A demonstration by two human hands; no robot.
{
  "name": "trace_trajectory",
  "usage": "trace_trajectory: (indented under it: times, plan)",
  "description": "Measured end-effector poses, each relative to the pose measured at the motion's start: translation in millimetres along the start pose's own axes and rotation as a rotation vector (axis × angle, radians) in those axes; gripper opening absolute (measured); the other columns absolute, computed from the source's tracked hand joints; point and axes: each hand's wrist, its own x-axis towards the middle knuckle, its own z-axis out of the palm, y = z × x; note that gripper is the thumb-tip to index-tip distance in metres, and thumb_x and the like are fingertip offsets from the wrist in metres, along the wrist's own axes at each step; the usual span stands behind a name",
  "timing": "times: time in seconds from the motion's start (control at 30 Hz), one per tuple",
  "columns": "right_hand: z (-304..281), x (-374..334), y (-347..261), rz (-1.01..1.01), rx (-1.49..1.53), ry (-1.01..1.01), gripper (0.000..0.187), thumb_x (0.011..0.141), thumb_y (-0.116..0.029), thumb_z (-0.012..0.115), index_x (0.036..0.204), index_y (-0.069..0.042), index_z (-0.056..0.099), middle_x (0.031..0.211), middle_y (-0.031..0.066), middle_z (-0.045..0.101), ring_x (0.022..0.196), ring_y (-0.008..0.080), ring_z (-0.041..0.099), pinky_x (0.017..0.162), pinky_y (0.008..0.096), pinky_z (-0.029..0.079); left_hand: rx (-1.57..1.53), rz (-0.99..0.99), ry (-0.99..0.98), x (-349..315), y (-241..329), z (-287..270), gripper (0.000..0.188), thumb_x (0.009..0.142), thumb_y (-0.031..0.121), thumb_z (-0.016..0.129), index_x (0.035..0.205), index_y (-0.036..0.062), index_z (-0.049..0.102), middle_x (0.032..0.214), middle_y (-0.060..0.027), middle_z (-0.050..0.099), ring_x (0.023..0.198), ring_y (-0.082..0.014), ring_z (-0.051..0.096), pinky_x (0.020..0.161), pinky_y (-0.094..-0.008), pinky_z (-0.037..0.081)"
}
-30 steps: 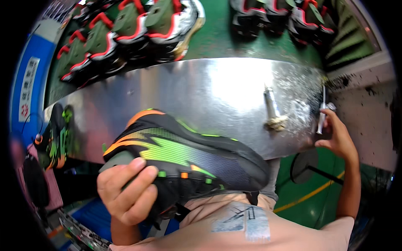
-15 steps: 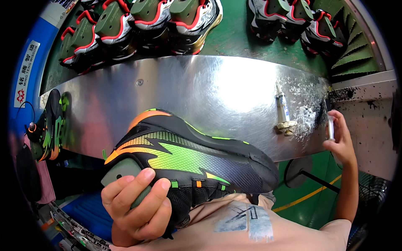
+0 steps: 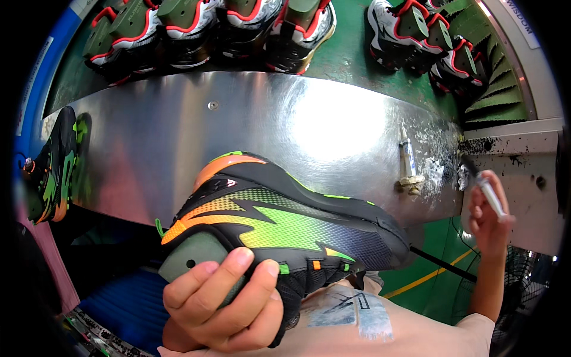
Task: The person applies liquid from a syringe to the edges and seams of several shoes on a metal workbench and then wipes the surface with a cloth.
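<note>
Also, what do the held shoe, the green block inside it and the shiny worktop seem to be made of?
Held shoe: probably synthetic textile or coated mesh, slightly shiny, from its fine repeating texture.
Green block: likely hard plastic, satin, from its smooth face and clean round hole.
Worktop: apparently bare metal, brushed or worn, from its blurred reflections and strong glare.

head view | left wide fisheye | looks down | held shoe (image 3: 291, 226) near, bench (image 3: 154, 137) beyond

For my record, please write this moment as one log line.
left hand: holds multicoloured shoe at green last | right hand: holds white-handled tool | metal bench: slim tube
</note>
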Motion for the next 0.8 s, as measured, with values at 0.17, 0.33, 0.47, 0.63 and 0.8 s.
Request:
trace_trajectory:
  times: [0.17,0.33,0.47,0.63,0.8]
  plan:
    - [63.2,3.9,-45.1,-0.12,0.372,-0.671,0.08,0.085,-0.06,0.061,0.136,-0.011,0.024,0.086,0.0052,0.047,0.063,0.0141,0.05,0.046,0.0235,0.047,0.051,-0.03,0.03,-6.2,0.8,-3.2,0.007,0.088,0.019,0.051,0.083,0.0154,0.054,0.085,0.0,0.071,0.085,-0.0204,0.067,0.079,-0.0319,0.046]
    - [164.1,8.5,-63.7,0.115,0.303,-1.022,0.073,0.083,-0.069,0.056,0.122,-0.01,0.035,0.079,0.0077,0.05,0.061,0.016,0.05,0.051,0.0279,0.043,0.044,-0.036,0.047,-5.8,-6.7,-7.3,0.002,0.09,0.017,0.055,0.089,0.0163,0.056,0.097,0.0036,0.072,0.092,-0.0151,0.068,0.087,-0.0278,0.043]
    - [189.9,15.3,-51.4,0.209,0.356,-1.081,0.086,0.079,-0.079,0.049,0.121,-0.005,0.041,0.078,0.0064,0.049,0.062,0.0144,0.047,0.053,0.0253,0.038,0.039,-0.033,-0.005,-7.3,-6.1,-15.4,0.004,0.091,0.018,0.053,0.089,0.0172,0.056,0.097,0.0039,0.071,0.096,-0.0151,0.068,0.087,-0.0286,0.041]
    - [208.3,21.0,-42.3,0.186,0.352,-1.099,0.094,0.077,-0.083,0.047,0.121,0.0,0.042,0.075,0.0049,0.046,0.056,0.0124,0.044,0.046,0.0243,0.034,0.029,-0.102,0.062,-13.6,-2.2,-6.4,0.004,0.091,0.018,0.052,0.089,0.0181,0.056,0.098,0.0048,0.07,0.096,-0.0144,0.068,0.086,-0.0287,0.041]
    - [219.5,28.9,-34.6,0.21,0.362,-1.116,0.098,0.075,-0.086,0.045,0.122,0.0,0.041,0.073,0.0039,0.045,0.056,0.0111,0.043,0.044,0.0225,0.033,0.028,-0.082,0.064,-15.5,-4.6,-6.3,0.004,0.091,0.018,0.052,0.089,0.0186,0.056,0.097,0.0056,0.07,0.094,-0.0139,0.068,0.085,-0.028,0.041]
